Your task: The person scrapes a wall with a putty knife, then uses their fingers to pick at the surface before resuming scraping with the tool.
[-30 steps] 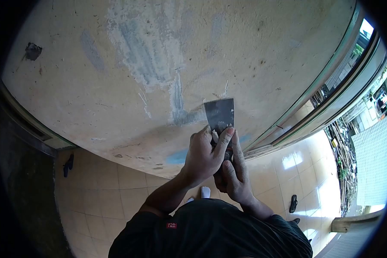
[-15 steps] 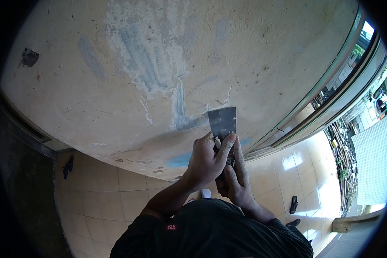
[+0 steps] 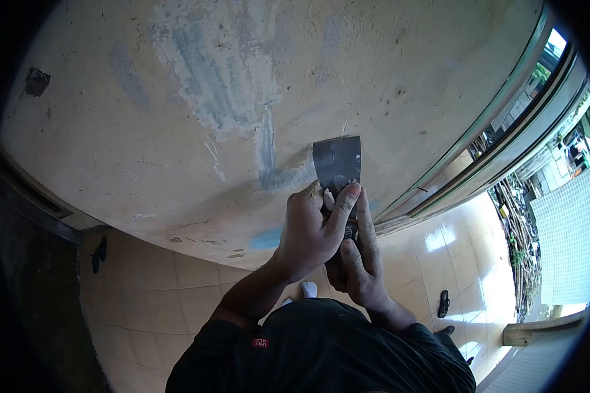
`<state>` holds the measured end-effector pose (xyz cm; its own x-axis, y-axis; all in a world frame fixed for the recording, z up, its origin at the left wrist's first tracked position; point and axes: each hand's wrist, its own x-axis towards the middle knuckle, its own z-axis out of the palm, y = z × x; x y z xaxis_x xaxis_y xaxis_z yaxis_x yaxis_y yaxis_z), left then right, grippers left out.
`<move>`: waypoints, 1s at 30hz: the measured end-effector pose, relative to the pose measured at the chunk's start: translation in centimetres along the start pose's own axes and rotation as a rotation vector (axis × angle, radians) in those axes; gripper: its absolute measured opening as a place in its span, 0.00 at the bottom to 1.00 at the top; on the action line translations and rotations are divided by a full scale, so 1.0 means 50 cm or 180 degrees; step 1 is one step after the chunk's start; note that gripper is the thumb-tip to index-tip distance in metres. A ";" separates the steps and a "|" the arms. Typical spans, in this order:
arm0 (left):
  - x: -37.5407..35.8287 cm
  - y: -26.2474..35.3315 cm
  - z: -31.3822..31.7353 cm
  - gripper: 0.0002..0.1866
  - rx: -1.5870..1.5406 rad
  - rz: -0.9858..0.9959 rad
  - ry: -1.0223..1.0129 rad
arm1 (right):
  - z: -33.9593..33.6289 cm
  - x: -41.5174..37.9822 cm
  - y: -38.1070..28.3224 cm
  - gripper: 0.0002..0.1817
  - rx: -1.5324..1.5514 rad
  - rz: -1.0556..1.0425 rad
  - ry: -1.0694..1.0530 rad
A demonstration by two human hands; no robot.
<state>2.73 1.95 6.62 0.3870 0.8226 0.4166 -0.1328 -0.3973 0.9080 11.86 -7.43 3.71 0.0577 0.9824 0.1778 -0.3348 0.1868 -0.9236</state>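
Note:
A putty knife (image 3: 337, 160) with a wide grey blade lies against the beige wall (image 3: 426, 85), blade edge upward. White filler crumbs stick to the lower part of the blade. My left hand (image 3: 305, 226) is closed around the knife near the blade's base, its thumb pressed close to the blade. From the right, my right hand (image 3: 362, 265) also grips the dark handle, with some fingers stretched along it. The handle is mostly hidden between the hands. Beside the blade on the left runs an L-shaped streak of grey-white filler (image 3: 267, 154).
A larger patch of filler (image 3: 216, 72) covers the wall higher up, and a dark hole (image 3: 37, 82) is at far left. A window frame (image 3: 485, 141) borders the wall on the right. Sandals (image 3: 444, 304) lie on the tiled floor (image 3: 144, 288).
The putty knife, held in both hands, has slid a little upward along the wall. The view has also shifted slightly.

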 end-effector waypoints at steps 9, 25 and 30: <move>-0.009 -0.008 0.003 0.11 -0.0066 0.0005 0.0080 | 0.001 0.002 0.010 0.32 -0.0639 -0.0365 0.0076; -0.005 0.008 0.002 0.13 0.0218 0.0168 0.0254 | 0.024 0.005 -0.024 0.31 -0.0723 -0.0657 -0.0039; -0.035 -0.039 0.001 0.14 0.0349 0.0042 0.0168 | 0.008 -0.014 0.027 0.31 -0.0344 -0.0255 0.0001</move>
<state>2.37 1.25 4.09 0.3369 0.8362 0.4328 -0.0360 -0.4479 0.8933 11.00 -7.84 2.45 0.0806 0.9643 0.2523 -0.2259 0.2642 -0.9376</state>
